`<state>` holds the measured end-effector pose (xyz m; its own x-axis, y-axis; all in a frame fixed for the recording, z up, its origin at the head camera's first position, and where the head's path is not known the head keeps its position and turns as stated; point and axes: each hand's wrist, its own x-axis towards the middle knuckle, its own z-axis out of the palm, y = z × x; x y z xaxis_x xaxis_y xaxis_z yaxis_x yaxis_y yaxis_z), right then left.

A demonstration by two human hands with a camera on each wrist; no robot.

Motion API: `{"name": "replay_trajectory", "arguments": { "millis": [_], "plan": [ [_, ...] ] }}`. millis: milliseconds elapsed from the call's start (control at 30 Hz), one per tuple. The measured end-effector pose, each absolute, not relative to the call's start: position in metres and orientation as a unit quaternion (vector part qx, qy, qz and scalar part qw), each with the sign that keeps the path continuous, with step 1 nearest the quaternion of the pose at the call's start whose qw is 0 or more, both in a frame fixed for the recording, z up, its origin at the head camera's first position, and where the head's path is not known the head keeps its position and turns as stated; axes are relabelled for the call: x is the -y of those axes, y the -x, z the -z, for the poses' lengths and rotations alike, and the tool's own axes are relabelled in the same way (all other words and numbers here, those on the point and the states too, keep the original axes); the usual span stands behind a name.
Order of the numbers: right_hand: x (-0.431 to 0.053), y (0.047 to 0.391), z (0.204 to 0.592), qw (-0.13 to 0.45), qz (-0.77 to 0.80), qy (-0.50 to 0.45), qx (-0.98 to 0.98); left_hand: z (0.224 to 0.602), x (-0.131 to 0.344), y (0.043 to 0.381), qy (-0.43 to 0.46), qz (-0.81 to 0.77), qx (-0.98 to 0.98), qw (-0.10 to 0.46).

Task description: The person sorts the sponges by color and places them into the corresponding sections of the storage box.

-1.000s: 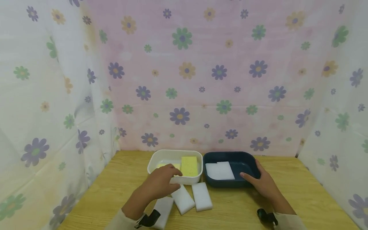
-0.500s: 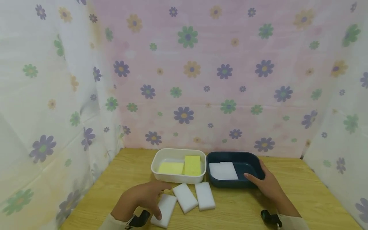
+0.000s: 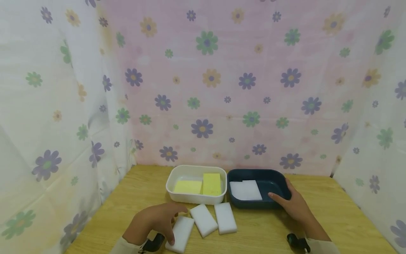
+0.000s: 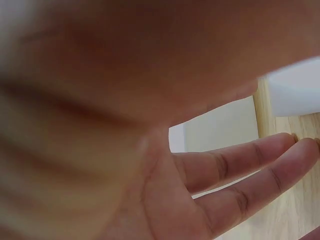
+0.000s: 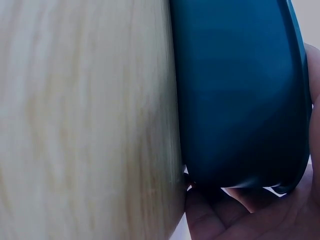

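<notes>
My left hand (image 3: 155, 218) is over the leftmost white sponge (image 3: 183, 233) on the table, thumb at its near left side. Its visible fingers (image 4: 240, 165) stretch out loosely in the left wrist view; whether they touch the sponge is unclear. My right hand (image 3: 295, 206) grips the right end of a navy blue box (image 3: 253, 204), thumb over the rim and fingers round the outside. White sponges (image 3: 247, 190) lie in the left part of that box. Two more white sponges, one in the middle (image 3: 204, 220) and one to the right (image 3: 225, 218), lie on the table.
A white box (image 3: 195, 199) stands against the navy box's left side. It holds yellow sponges, one low on the left (image 3: 188, 187) and one on the right (image 3: 211, 184). Flowered cloth (image 3: 203, 88) walls in the wooden table (image 3: 127, 197) at the back and sides.
My left hand has come away from above the white box, down and left to the leftmost white sponge. My right hand keeps its grip on the navy box.
</notes>
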<state>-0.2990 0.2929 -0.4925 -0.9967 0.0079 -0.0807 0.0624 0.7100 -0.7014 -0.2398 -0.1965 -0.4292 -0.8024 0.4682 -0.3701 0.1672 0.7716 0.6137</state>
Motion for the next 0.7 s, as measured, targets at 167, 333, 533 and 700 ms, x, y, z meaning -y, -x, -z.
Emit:
{"name": "replay_trajectory", "arguments": {
  "millis": [167,333,533,700],
  "plan": [
    [-0.2909,0.2979,0.4907,0.04,0.377,-0.021,-0.925,0.4295,0.1959,0.2383,-0.176,-0.258,-0.916,0.252],
    [-0.2921,0.2978,0.4908,0.04,0.38,-0.019,-0.924,0.4286,0.1946,0.2376,-0.176,-0.223,-0.929,0.237],
    [-0.2921,0.2982,0.4929,0.046,0.381,-0.023,-0.923,0.4323,0.1944,0.2364,-0.183,-0.208,-0.933,0.23],
    [-0.2913,0.2986,0.4923,0.041,0.377,-0.021,-0.925,0.431,0.194,0.2385,-0.192,-0.194,-0.936,0.221]
  ]
}}
